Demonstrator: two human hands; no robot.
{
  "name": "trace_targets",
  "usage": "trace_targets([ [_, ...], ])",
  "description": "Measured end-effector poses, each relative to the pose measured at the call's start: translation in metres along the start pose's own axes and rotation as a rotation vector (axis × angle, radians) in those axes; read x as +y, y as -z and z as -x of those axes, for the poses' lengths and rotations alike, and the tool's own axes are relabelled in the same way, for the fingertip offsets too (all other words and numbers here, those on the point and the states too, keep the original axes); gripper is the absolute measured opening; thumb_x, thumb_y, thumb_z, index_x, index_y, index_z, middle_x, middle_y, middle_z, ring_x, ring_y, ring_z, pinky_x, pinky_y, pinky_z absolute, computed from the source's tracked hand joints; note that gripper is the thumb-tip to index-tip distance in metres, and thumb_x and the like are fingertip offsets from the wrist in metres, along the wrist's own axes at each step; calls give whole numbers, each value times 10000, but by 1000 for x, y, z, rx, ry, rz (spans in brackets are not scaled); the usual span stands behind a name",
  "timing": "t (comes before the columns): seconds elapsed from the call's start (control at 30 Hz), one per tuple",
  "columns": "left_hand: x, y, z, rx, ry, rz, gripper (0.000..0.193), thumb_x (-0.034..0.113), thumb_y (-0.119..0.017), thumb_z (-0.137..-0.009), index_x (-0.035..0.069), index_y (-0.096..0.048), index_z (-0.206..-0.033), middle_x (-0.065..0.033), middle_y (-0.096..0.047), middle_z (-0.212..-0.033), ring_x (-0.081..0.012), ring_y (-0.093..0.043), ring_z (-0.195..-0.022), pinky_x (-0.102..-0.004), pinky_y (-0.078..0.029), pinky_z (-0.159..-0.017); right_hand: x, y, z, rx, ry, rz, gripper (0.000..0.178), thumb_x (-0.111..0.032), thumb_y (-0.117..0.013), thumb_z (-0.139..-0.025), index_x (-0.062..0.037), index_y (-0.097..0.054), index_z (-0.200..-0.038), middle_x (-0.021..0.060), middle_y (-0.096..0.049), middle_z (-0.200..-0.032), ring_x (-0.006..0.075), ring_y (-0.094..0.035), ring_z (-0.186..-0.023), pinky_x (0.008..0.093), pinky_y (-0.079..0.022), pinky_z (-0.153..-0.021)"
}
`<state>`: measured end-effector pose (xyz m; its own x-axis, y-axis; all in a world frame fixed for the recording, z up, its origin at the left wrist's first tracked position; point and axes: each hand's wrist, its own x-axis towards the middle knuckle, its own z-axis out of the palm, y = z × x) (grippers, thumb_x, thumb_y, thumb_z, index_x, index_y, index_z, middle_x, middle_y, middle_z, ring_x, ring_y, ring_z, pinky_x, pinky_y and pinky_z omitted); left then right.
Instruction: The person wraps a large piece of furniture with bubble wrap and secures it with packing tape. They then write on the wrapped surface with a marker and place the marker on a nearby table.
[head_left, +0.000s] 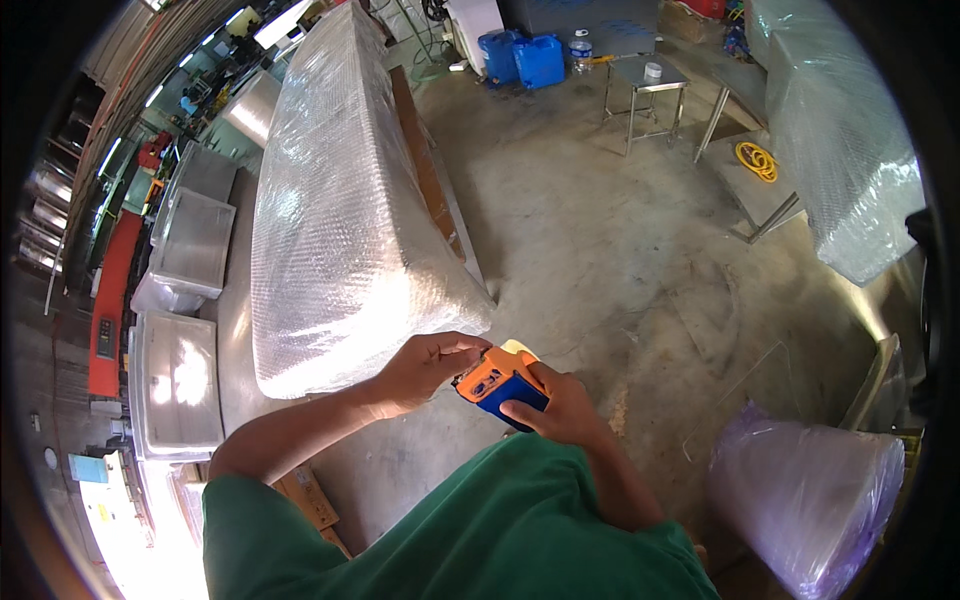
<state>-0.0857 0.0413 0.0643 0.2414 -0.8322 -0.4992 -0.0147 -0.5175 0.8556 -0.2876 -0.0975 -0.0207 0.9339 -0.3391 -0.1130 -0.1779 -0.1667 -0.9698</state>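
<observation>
While the right hand (pixel 567 408) is grasping an orange-and-blue handheld device (pixel 508 390), the left hand (pixel 422 370) is touching its left end, any pinch there undeterminable, device being held before the green shirt (pixel 470 530).

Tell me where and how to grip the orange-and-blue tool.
Take the tool from the right, probably best by its blue side: the right hand grips there, thumb on its flat face, while the left hand is at the opposite end.

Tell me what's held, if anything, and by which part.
The right hand grips an orange-and-blue handheld tool by its right side. The left hand is at its left end; whether it grips there is unclear.
</observation>
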Motion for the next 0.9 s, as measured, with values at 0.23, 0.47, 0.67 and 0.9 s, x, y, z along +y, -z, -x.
trace_targets([
  [0.23, 75, 0, -45, 135, -14, -527, 252, 189, -592, -1030, -9, -716, -1123, -97, -754, -966, -137, -678, -885, -317, -538, -815, -1, 41, -23, 34, 67, -148, 589, -468, -744, -877, 61, -619, -1103, 188, -715, -897, 314, -720, -809, 405, -567, -743],
  [0.47, 153, 71, -97, 361, -163, -1325, 179, 137, -602, -956, 42, -750, -992, -95, -729, -731, -240, -706, -671, -378, -544, -727, -24, 10, -59, -215, -238, -1021, 476, -480, -605, -1005, -6, -641, -1041, 66, -667, -815, 116, -638, -687, 254, -514, -639],
  [0.67, 123, 120, -95, 290, -110, -1960, 339, 194, -657, -890, 220, -709, -1224, -245, -402, -1532, -375, -382, -1437, -643, -303, -1120, -22, -37, -81, -350, -296, -1300, 554, -522, -509, -1034, 5, -651, -937, 119, -674, -710, 183, -665, -605, 310, -552, -628],
  [0.9, 114, 138, -109, 360, 280, -1574, 840, 221, -622, -916, 390, -180, -1610, -246, -28, -1665, -462, -49, -1539, -666, -207, -1177, -4, -80, -72, -286, -209, -1273, 569, -572, -576, -985, -15, -667, -918, 73, -675, -705, 140, -645, -579, 267, -530, -594],
])
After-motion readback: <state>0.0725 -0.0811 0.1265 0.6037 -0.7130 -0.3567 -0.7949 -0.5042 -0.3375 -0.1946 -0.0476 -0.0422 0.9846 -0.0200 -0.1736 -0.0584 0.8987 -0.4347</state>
